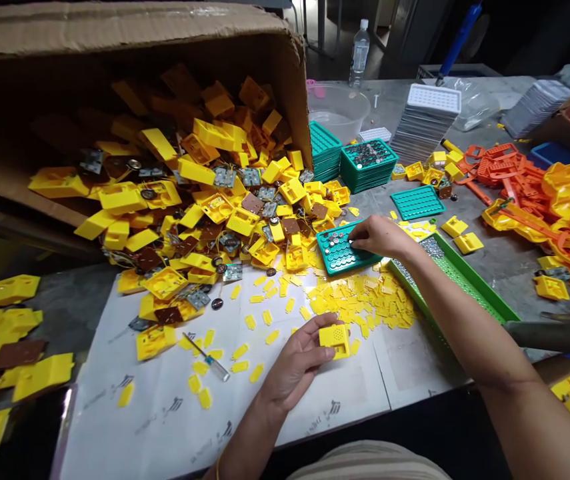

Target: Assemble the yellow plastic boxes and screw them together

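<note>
So — L hand (292, 363) grips boxy, perf'd yellow plastic case (334, 335).

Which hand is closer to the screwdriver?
Left. The left hand, holding a yellow case, is right of the screwdriver; the right hand is farther off, at the teal tray.

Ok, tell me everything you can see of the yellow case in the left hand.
The yellow case is a small, boxy piece that looks like moulded plastic. Its visible face has a cluster of small round holes and, lower down, a recess whose details are too small to tell. The left hand holds it slightly tilted, thumb near its lower left corner, close to a scatter of flat yellow pieces.
</note>
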The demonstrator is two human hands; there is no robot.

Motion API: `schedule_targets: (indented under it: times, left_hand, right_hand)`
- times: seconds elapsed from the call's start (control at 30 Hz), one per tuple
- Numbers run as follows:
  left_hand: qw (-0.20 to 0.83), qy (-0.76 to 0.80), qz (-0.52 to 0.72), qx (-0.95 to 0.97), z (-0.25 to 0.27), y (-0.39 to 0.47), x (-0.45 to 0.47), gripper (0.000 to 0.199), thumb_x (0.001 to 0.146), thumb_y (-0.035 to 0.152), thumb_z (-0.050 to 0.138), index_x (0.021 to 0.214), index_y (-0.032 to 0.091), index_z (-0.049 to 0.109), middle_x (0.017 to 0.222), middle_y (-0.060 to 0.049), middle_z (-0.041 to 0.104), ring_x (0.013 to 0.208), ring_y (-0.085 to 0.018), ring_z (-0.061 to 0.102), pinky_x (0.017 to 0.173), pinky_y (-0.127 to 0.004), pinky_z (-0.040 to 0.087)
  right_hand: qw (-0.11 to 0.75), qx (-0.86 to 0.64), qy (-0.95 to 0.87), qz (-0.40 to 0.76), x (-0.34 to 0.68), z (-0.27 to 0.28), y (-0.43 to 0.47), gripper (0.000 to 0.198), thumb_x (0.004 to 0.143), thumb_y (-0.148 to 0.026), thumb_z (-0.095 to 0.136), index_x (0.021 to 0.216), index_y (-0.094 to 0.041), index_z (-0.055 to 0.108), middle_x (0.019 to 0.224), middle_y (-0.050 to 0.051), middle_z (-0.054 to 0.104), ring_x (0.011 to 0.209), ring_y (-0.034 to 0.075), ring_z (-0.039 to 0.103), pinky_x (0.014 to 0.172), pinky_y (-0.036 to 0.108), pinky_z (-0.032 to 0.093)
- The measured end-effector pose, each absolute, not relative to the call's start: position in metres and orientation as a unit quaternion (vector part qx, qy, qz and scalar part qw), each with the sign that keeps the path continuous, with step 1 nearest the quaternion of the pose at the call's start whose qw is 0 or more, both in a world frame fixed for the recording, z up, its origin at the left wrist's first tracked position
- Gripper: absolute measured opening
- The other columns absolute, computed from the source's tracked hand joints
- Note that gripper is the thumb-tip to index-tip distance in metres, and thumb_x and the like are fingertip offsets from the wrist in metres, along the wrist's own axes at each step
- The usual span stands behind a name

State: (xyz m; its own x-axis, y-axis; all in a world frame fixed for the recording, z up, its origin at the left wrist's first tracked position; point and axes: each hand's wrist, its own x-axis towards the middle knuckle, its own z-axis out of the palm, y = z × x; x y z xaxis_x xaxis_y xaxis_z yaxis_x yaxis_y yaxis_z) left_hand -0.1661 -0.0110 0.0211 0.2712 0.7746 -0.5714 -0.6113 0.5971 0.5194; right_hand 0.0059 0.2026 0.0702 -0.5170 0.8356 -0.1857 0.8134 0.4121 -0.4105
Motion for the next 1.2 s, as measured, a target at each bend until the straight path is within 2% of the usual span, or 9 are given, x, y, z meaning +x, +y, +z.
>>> schedule_targets:
  times: [0.23,0.4,0.5,0.6,0.7,0.8,0.93,1.07,1.2]
  left_hand:
    - [0.785,0.441,0.43,0.07,0.022,-0.007,-0.165,0.051,0.063,0.009,0.078,0.113,0.016,0.069,0.095,-0.004,0.071,0.081,-0.013,0.065,0.083,-0.025,0.047]
    - [0.796,0.415,0.438,0.041,0.025,-0.005,-0.161,0.047,0.068,0.003,0.07,0.113,0.012,0.064,0.096,-0.007,0.071,0.088,-0.017,0.068,0.094,-0.032,0.047]
    - [0.775,0.419,0.474,0.011,0.028,-0.004,-0.156,0.046,0.07,-0.002,0.066,0.112,0.012,0.057,0.102,-0.01,0.07,0.1,-0.022,0.068,0.102,-0.04,0.044]
    - [0.747,0.43,0.506,-0.004,0.03,-0.001,-0.149,0.042,0.073,0.001,0.064,0.111,0.015,0.054,0.106,-0.01,0.068,0.1,-0.025,0.068,0.097,-0.048,0.048]
    - [0.72,0.441,0.536,0.018,0.029,0.002,-0.139,0.031,0.077,0.013,0.066,0.107,0.014,0.059,0.105,-0.008,0.068,0.092,-0.021,0.067,0.088,-0.041,0.052]
    - [0.685,0.463,0.56,0.056,0.027,0.003,-0.128,0.028,0.078,0.021,0.068,0.105,0.014,0.063,0.102,-0.007,0.068,0.09,-0.017,0.065,0.086,-0.034,0.05]
    - [0.668,0.469,0.574,0.072,0.029,0.0,-0.117,0.035,0.077,0.02,0.07,0.109,0.015,0.059,0.104,-0.006,0.066,0.091,-0.016,0.064,0.09,-0.033,0.047]
    - [0.668,0.476,0.568,0.07,0.033,-0.005,-0.111,0.043,0.071,0.02,0.074,0.107,0.017,0.051,0.088,-0.001,0.067,0.079,-0.014,0.066,0.088,-0.037,0.049]
    - [0.646,0.499,0.57,0.097,0.034,-0.007,-0.106,0.047,0.067,0.025,0.078,0.104,0.019,0.049,0.081,0.002,0.067,0.074,-0.011,0.064,0.081,-0.031,0.05]
  right_hand:
    - [0.022,-0.512,-0.831,0.216,0.003,0.071,0.199,0.014,0.073,-0.012,0.064,0.078,-0.02,0.074,0.076,0.003,0.073,0.07,0.017,0.063,0.063,0.028,0.041]
    - [0.043,-0.522,-0.824,0.215,0.004,0.074,0.194,0.01,0.067,-0.009,0.066,0.073,-0.017,0.07,0.069,0.003,0.068,0.066,0.017,0.06,0.062,0.029,0.043]
    - [0.112,-0.489,-0.794,0.343,0.009,0.08,0.176,0.006,0.067,-0.011,0.065,0.072,-0.015,0.065,0.062,0.001,0.063,0.059,0.013,0.057,0.055,0.026,0.043]
    - [0.148,-0.42,-0.763,0.469,0.014,0.084,0.141,0.004,0.07,-0.015,0.063,0.074,-0.015,0.063,0.065,-0.001,0.063,0.06,0.011,0.058,0.057,0.024,0.047]
    - [0.158,-0.392,-0.759,0.495,0.018,0.08,0.103,0.007,0.07,-0.016,0.062,0.077,-0.016,0.063,0.069,-0.001,0.065,0.062,0.011,0.06,0.059,0.023,0.047]
    - [0.163,-0.403,-0.767,0.472,0.02,0.073,0.081,0.008,0.072,-0.014,0.061,0.079,-0.017,0.062,0.069,-0.001,0.065,0.064,0.011,0.06,0.058,0.022,0.044]
    - [0.158,-0.433,-0.794,0.396,0.023,0.068,0.072,0.008,0.073,-0.013,0.063,0.08,-0.018,0.062,0.073,-0.001,0.066,0.069,0.012,0.061,0.063,0.023,0.042]
    - [0.144,-0.461,-0.819,0.309,0.025,0.064,0.065,0.009,0.075,-0.013,0.064,0.082,-0.019,0.062,0.076,-0.001,0.066,0.07,0.013,0.061,0.064,0.024,0.04]
    - [0.163,-0.473,-0.834,0.231,0.021,0.058,0.051,0.003,0.082,-0.015,0.062,0.084,-0.018,0.061,0.082,0.002,0.068,0.075,0.016,0.063,0.064,0.025,0.039]
